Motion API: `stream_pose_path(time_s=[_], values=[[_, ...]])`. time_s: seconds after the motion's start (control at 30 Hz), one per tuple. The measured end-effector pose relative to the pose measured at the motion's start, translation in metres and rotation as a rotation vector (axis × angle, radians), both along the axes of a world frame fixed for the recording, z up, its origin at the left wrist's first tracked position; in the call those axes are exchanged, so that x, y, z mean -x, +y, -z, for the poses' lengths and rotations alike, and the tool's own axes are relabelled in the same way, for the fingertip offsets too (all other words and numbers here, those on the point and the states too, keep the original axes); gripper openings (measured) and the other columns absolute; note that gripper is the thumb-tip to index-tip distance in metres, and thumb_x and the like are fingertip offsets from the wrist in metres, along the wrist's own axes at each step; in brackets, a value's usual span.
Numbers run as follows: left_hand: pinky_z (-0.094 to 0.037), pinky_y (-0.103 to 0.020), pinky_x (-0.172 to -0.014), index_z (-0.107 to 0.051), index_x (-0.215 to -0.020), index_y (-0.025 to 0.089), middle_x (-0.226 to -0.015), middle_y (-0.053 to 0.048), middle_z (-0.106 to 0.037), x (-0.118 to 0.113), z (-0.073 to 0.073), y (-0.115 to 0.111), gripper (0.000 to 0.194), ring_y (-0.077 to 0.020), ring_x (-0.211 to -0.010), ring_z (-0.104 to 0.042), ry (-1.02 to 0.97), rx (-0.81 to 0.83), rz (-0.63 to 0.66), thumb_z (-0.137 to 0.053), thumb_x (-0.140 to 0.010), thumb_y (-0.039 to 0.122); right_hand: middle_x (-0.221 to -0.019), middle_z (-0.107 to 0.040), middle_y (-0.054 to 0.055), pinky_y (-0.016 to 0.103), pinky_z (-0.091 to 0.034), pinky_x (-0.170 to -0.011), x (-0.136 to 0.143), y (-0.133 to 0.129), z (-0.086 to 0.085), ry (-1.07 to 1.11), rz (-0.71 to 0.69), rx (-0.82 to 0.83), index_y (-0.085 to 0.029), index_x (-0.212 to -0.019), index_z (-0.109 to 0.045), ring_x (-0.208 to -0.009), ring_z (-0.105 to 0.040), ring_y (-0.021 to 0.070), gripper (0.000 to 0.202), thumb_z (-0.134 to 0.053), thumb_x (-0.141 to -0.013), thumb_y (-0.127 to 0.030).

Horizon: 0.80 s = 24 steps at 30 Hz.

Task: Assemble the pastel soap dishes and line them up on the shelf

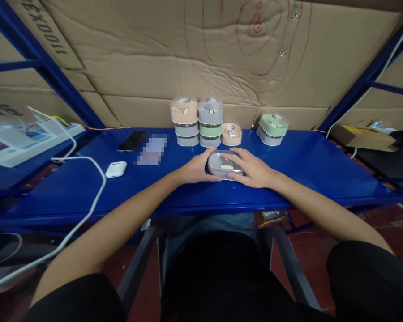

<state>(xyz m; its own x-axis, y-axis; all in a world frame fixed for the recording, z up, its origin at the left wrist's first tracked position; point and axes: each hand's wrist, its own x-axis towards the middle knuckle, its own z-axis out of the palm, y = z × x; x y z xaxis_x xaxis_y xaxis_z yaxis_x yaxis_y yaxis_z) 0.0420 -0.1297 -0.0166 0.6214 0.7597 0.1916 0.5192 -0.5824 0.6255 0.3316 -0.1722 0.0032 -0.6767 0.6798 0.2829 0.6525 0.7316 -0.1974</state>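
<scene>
Both hands, left (196, 170) & right (251, 169), pressed round a grey box (224, 164) on the blue shelf (322, 170), w/ stacked boxes (197, 121) just behind.

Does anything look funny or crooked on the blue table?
The green box leans, its lid tipped. The other boxes stand in neat stacks. Both hands, left and right, cup a grey box. Nothing is spilled or broken.
</scene>
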Motion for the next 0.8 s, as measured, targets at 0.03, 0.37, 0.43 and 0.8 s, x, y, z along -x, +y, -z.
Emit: stream_pose_path(time_s=[0.03,0.37,0.43,0.8], values=[[-0.04,-0.064,-0.138,-0.041,-0.174,0.02,-0.181,-0.024,-0.049,-0.001,0.0,-0.001,0.118,-0.0464,-0.167,-0.049,0.024,-0.023,-0.008,-0.09,-0.08,0.071,-0.174,-0.048,0.027,0.067,-0.052,-0.123,-0.005,-0.008,-0.002,-0.043,0.022,-0.012,-0.02,-0.177,-0.048,-0.152,-0.056,0.0481,0.08,-0.052,-0.111,-0.066],[-0.041,-0.055,-0.137,-0.05,-0.168,0.014,-0.174,-0.024,-0.056,-0.004,-0.008,-0.012,0.08,-0.0399,-0.164,-0.052,0.211,-0.143,-0.018,-0.059,-0.105,0.064,-0.148,-0.061,0.037,0.054,-0.061,-0.078,-0.029,-0.021,-0.02,-0.312,0.754,-0.065,-0.01,-0.164,-0.054,-0.099,-0.078,0.0467,0.086,-0.043,-0.109,-0.074],[-0.043,-0.055,-0.135,-0.051,-0.167,0.015,-0.172,-0.023,-0.057,-0.004,-0.01,-0.012,0.079,-0.04,-0.162,-0.054,0.229,-0.146,-0.01,-0.057,-0.105,0.064,-0.153,-0.057,0.037,0.054,-0.061,-0.078,-0.032,-0.002,-0.02,-0.305,0.769,-0.033,-0.009,-0.16,-0.055,-0.098,-0.079,0.0452,0.082,-0.046,-0.107,-0.071],[-0.047,-0.054,-0.131,-0.056,-0.161,0.015,-0.168,-0.023,-0.058,-0.002,-0.011,-0.012,0.073,-0.0396,-0.158,-0.057,0.257,-0.164,0.027,-0.052,-0.108,0.064,-0.16,-0.05,0.036,0.055,-0.063,-0.091,-0.033,0.056,-0.019,-0.247,0.791,-0.014,-0.008,-0.159,-0.056,-0.108,-0.08,0.0429,0.07,-0.056,-0.111,-0.059]])
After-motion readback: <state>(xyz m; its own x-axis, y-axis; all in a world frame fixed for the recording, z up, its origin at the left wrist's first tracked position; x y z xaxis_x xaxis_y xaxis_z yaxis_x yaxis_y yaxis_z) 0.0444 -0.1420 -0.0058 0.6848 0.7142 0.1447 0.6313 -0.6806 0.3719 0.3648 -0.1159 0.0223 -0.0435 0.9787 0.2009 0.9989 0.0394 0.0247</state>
